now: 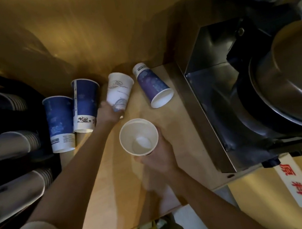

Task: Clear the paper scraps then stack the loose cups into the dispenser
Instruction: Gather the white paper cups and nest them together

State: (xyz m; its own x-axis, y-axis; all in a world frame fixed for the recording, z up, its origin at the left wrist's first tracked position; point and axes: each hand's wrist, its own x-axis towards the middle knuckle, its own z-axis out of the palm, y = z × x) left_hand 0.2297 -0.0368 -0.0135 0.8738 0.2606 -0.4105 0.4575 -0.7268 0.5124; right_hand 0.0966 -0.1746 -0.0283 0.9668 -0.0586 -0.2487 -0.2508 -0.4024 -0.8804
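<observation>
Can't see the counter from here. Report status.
Left hand gripping white cup. Right hand holds upright cup. Three cups loose, purple one tipped. Nothing blocking.

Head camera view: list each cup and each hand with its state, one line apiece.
Left hand: gripping the white cup's base.
White cup: upright, held.
Right hand: holding the open cup.
Open cup: mouth up, empty.
Purple cup: upside down on the counter.
Two blue cups: upright.

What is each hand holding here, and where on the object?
Right hand grips the upright open cup around its side wall below the rim. Left hand grasps the white cup at its lower end.
</observation>
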